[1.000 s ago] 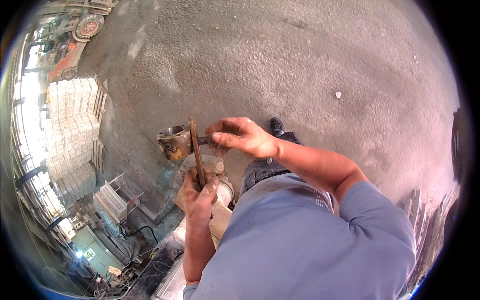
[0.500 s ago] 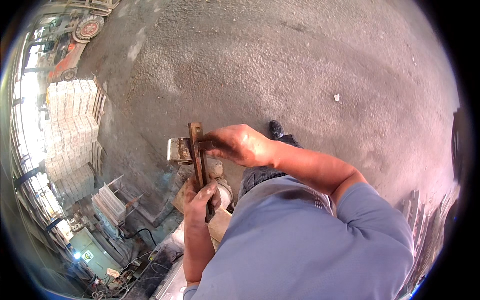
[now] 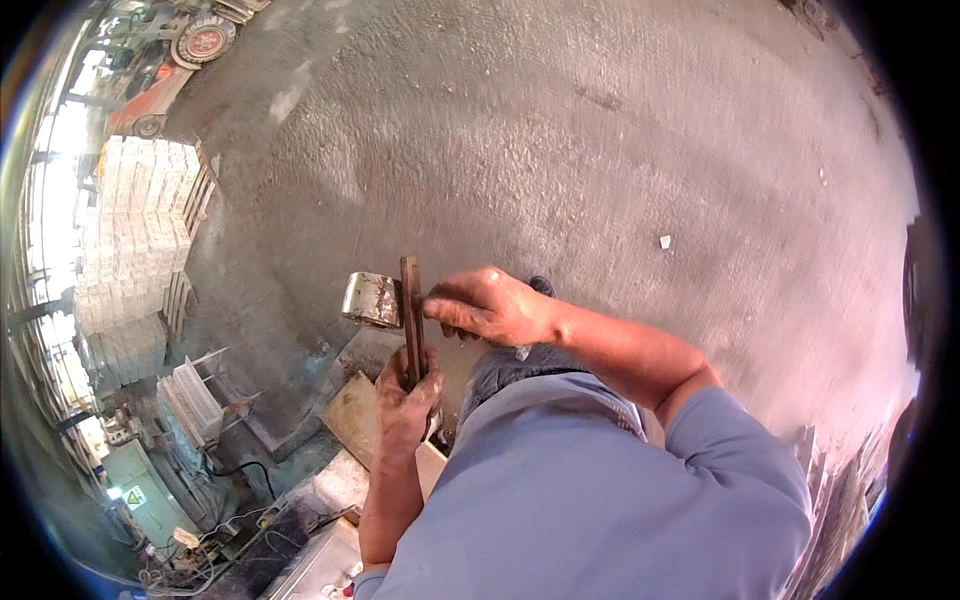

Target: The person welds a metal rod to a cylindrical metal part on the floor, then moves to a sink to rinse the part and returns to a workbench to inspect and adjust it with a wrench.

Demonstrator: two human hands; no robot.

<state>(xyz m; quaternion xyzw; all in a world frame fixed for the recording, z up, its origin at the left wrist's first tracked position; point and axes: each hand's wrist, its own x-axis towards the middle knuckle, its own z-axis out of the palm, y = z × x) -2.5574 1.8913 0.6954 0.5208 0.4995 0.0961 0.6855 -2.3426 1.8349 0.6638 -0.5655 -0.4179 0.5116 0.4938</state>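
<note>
My left hand [image 3: 408,402] is closed round the lower part of a rusty, narrow metal bar [image 3: 411,300], which stands nearly upright in the picture. On the bar's left side sits a short, wide metal cylinder [image 3: 372,298], pale and shiny at one side and stained brown near the bar. Just right of the bar is my right hand [image 3: 490,305], palm down, its fingers bent and pressed together beside the bar's upper half. Whatever those fingertips may hold is hidden.
Below my hands lie pale boards [image 3: 352,415]. At left are stacked white blocks [image 3: 140,230] on pallets, a forklift wheel [image 3: 205,42] and a grey-green electrical box [image 3: 150,492] with loose cables. A small white scrap [image 3: 665,242] lies on the rough grey floor [image 3: 600,160].
My right hand has drawn off the bar, where a small crosspiece showed at its fingers. Bar and cylinder have shifted slightly right and turned. The view has swung a little.
</note>
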